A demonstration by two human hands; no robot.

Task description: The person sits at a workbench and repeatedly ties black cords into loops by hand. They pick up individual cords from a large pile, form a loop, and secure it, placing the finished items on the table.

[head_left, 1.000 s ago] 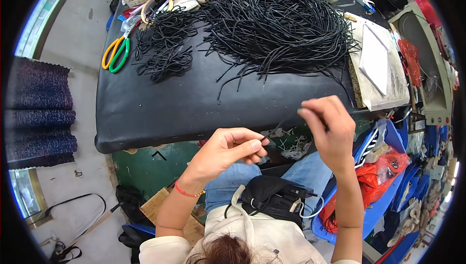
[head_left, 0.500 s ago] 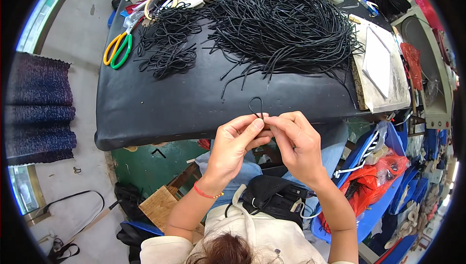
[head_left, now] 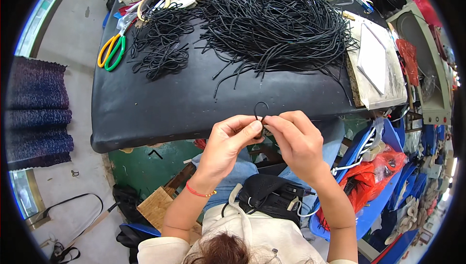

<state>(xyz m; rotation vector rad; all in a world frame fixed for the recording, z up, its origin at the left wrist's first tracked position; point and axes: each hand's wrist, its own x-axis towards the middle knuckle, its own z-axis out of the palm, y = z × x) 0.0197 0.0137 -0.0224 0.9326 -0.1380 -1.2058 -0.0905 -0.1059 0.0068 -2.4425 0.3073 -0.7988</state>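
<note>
A short black cord (head_left: 261, 105) curves up in a hook-like loop from between my fingertips, just in front of the table's near edge. My left hand (head_left: 228, 140) pinches it between thumb and fingers. From the other side, my right hand (head_left: 297, 135) is also closed on the cord, thumb against forefinger. The two hands nearly touch, and my fingers hide the lower part of the cord. Beyond them on the table lies a large heap of loose black cords (head_left: 276, 26). To its left sits a smaller pile of looped black cords (head_left: 162, 45).
Scissors with yellow and green handles (head_left: 112, 53) lie at the table's (head_left: 145, 113) left side, near a tape roll (head_left: 153, 4). A worn board (head_left: 383, 65) with white paper rests at the right. A blue bin (head_left: 361, 230) holding red plastic bags stands right of my legs.
The cord's closed loop has become a more open hook shape above my fingertips. Both hands stay close together in nearly the same place. The whole view has shifted slightly.
</note>
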